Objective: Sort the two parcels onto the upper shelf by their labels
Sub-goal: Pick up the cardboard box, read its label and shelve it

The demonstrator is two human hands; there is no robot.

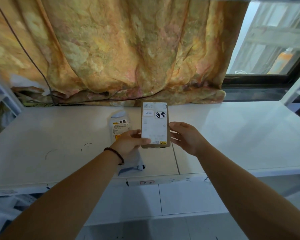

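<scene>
Cardboard box parcel (154, 124) over the white shelf (232, 135), long axis running away from the person, label side up. Left hand (131, 142) grip pinches its near left edge, thumb on top. Right hand (185, 135) grip spread, fingers at the right edge; contact unclear. Grey poly-bag parcel (120, 126) lies flat just left, partly under the left wrist. Step, by my read: placing the box by its handwritten label. Next: set it down, release.

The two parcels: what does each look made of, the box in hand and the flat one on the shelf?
The box looks like brown cardboard: matt tan edges, stiff flat faces, a white paper label on top. The flat parcel looks like a soft grey-white plastic mailer bag: slight sheen, wrinkles and a folded end, though thin coated paper is possible.
</scene>
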